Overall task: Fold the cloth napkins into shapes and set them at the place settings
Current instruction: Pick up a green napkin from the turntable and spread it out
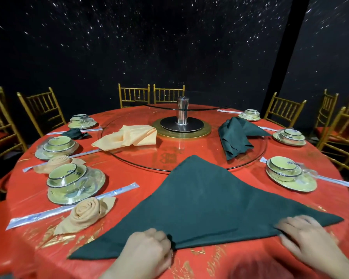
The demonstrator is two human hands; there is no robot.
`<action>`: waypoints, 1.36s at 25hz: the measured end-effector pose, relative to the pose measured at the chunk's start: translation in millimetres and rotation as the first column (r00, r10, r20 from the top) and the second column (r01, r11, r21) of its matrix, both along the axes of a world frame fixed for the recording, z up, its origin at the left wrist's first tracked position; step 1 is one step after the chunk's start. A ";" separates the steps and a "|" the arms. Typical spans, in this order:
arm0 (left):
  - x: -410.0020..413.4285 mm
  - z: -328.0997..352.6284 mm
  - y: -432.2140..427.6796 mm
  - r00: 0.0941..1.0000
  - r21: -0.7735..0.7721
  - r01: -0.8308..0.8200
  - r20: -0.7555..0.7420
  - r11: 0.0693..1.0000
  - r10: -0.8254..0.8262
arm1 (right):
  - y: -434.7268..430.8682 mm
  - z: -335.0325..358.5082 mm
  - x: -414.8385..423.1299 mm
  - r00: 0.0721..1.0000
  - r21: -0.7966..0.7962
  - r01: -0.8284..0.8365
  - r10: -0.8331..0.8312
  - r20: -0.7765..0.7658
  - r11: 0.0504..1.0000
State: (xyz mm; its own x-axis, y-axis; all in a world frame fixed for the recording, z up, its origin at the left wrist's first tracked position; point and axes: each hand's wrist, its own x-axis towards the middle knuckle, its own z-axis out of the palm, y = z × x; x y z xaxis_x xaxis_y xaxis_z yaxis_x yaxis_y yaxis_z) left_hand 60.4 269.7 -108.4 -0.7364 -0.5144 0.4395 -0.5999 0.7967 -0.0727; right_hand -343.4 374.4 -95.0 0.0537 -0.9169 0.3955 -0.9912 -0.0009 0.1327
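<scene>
We see bright, even light falling from above on the red tablecloth (141,170), while the starry backdrop (169,47) behind is almost black, broken only by small white specks. The glass turntable (189,144) carries pale glare and faint reflections near its rim, and the clear plastic over the wrapped dishes (75,184) glints. Shadows are soft and short, lying close under the dark green napkin (206,200). Our left hand (147,250) and right hand (306,238) are smeared by motion blur at the near edge. The wide lens bows the tablecloth's edge and tilts the gold chairs (42,109) at far left and right outward.
</scene>
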 end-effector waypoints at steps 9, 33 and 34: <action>13.0 7.4 11.4 0.887 0.447 -0.456 0.160 0.769 0.433 | -3.8 -10.5 18.5 0.950 0.324 0.140 -0.219 0.222 0.936; -102.7 19.5 22.2 0.980 0.398 -0.200 0.084 0.895 0.181 | -17.5 -24.3 143.5 0.974 0.210 -0.205 0.178 0.141 0.956; -111.6 13.0 18.5 0.977 0.386 -0.213 0.105 0.898 0.187 | -17.8 -27.3 142.9 0.976 0.237 -0.197 0.168 0.138 0.951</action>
